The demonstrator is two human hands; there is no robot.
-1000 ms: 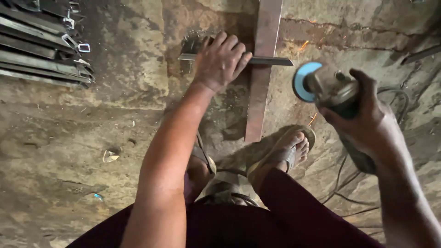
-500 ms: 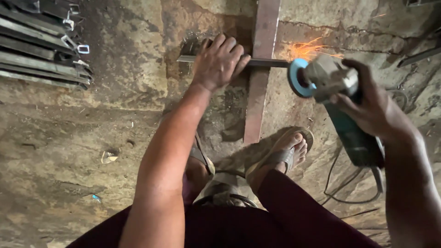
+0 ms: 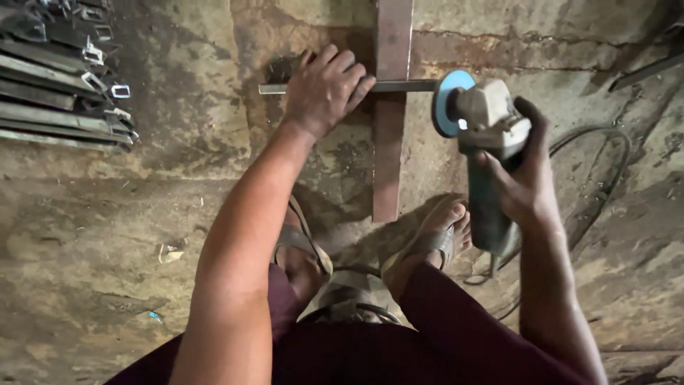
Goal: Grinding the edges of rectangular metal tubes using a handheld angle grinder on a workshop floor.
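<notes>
Thin metal bar [image 3: 399, 86] lies flat across a wider rusty steel strip [image 3: 388, 142] on the concrete floor [image 3: 142, 214], the 2 pieces forming a cross near the top middle of the view. The person's left hand [image 3: 324, 89] presses down on the bar, palm flat, its fingers [image 3: 349, 71] spread over it and reaching toward the steel strip; the bar's left end pokes out beyond the wrist side of the hand. The right hand [image 3: 524, 178] is wrapped around the dark body of an angle grinder [image 3: 484, 135], fingers closed tight on the handle. The grinder's pale head points up the picture, and its blue disc [image 3: 447, 101] stands on edge, meeting the right end of the bar just beside the steel strip.

Seen from above, the person squats, with dark red clothing at the bottom edge and 2 feet in sandals; the right foot [image 3: 434, 235] rests just below the lower end of the steel strip. A black cable [image 3: 605, 164] loops over the floor to the right of the grinder. At the upper left, well apart from the hands, lies a stack of grey square metal tubes [image 3: 64, 93] with their open ends facing right.
</notes>
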